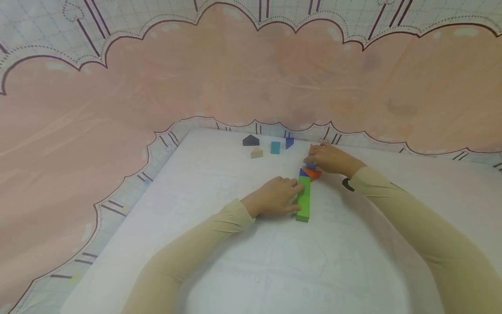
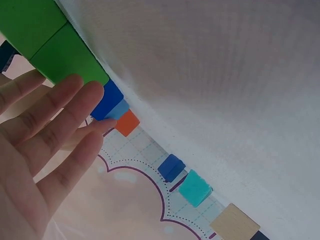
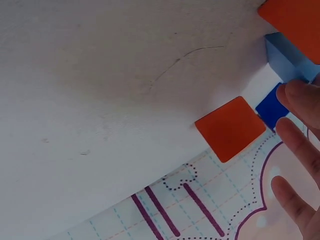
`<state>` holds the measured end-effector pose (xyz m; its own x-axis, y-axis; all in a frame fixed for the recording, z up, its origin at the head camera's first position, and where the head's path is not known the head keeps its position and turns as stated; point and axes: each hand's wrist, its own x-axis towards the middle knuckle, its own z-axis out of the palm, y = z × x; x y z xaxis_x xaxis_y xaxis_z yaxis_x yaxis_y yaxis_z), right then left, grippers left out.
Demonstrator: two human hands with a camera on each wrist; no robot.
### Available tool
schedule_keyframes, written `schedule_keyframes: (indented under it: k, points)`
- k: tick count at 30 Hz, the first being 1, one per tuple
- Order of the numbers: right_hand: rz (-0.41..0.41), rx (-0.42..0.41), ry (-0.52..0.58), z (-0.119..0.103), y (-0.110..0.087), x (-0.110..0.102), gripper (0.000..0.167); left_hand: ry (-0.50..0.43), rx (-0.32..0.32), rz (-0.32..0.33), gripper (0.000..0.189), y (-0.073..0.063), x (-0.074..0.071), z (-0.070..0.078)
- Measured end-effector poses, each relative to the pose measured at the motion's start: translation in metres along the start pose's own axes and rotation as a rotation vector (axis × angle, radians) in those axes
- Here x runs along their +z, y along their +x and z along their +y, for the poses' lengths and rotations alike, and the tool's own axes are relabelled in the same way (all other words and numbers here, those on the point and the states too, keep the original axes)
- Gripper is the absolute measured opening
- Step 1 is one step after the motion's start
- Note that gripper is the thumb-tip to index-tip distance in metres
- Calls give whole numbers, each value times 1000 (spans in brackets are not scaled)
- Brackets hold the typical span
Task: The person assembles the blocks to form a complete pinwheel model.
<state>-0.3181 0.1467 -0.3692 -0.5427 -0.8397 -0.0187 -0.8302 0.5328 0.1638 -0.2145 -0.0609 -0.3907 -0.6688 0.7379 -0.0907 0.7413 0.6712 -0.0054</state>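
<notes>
A long green block piece (image 1: 303, 198) lies on the white tabletop; a seam across the green block (image 2: 50, 37) shows in the left wrist view. My left hand (image 1: 276, 196) rests against its left side, fingers extended and spread. At its far end sit a dark blue triangular block (image 1: 303, 172) and an orange triangular block (image 1: 312, 174). Just beyond them, my right hand (image 1: 331, 158) pinches a light blue block (image 3: 290, 60) between its fingertips, other fingers stretched out. Another orange block (image 3: 231, 129) stands past that hand, beside a dark blue block (image 3: 272, 107).
To the left at the back lie a black roof-shaped block (image 1: 251, 140), a plain wooden block (image 1: 256, 153), a turquoise block (image 1: 275, 148) and a blue triangular block (image 1: 289, 142). Behind the table edge hangs a pink patterned cloth (image 1: 251, 78). A black curved item (image 1: 347, 184) shows by the right wrist.
</notes>
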Motion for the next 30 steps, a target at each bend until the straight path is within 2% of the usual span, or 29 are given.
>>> schedule_keyframes:
  k: [8,16,23,30]
  points:
    - [-37,8,3,-1,8,0,34,-3,7,7,56,0,0,-1]
    - [5,-49,-1,-5,14,-1,28,-1,7,5,58,1,2,-2]
    - [0,-46,-1,-7,15,-3,29,1,3,3,59,2,2,-2]
    - [35,-80,8,-7,13,-3,25,7,7,17,58,1,1,-2]
